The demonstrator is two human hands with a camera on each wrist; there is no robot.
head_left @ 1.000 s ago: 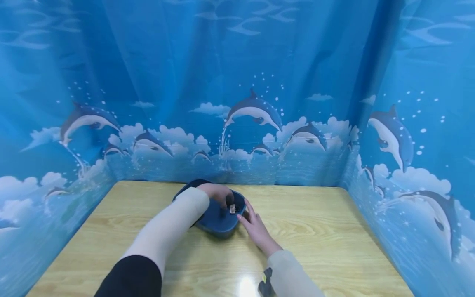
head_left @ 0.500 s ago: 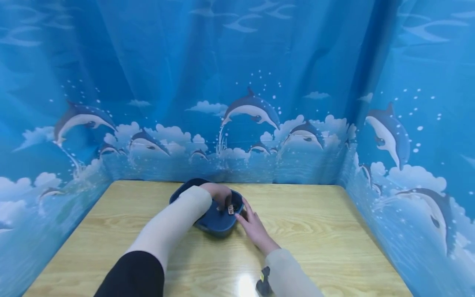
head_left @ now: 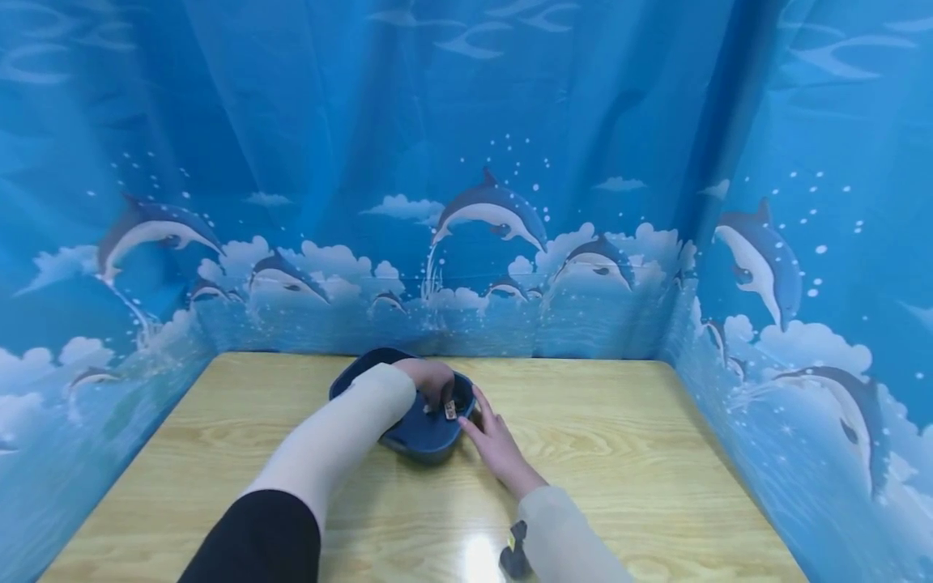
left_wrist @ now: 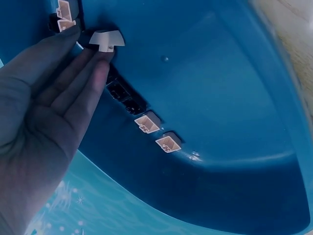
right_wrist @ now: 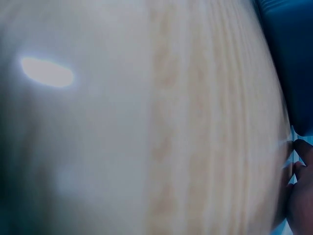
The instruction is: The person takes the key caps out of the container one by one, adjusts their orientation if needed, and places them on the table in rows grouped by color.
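A dark blue tub (head_left: 421, 441) stands towards the back of the table. My left hand (head_left: 430, 379) reaches down inside it, fingers mostly straight. In the left wrist view a white keycap (left_wrist: 108, 39) lies at the fingertips of the left hand (left_wrist: 54, 103); the thumb is by a pair of pinkish keycaps (left_wrist: 67, 12). Black keycaps (left_wrist: 124, 97) and two more pinkish keycaps (left_wrist: 167, 143) follow in a row, hollow side showing. With fingers extended, my right hand (head_left: 499, 449) touches the tub's right side. The right wrist view catches only some fingers (right_wrist: 304, 152) at its edge.
The tub sits on a wooden table (head_left: 612, 486). Blue curtains (head_left: 350, 162) printed with dolphins enclose its back and sides. A small black device (head_left: 514, 552) is by the right sleeve (head_left: 564, 534).
Inside the tub, my left hand has shifted slightly, and a pale keycap now shows beside its fingers. The right hand stays at the tub's side. The head view has drifted a little.
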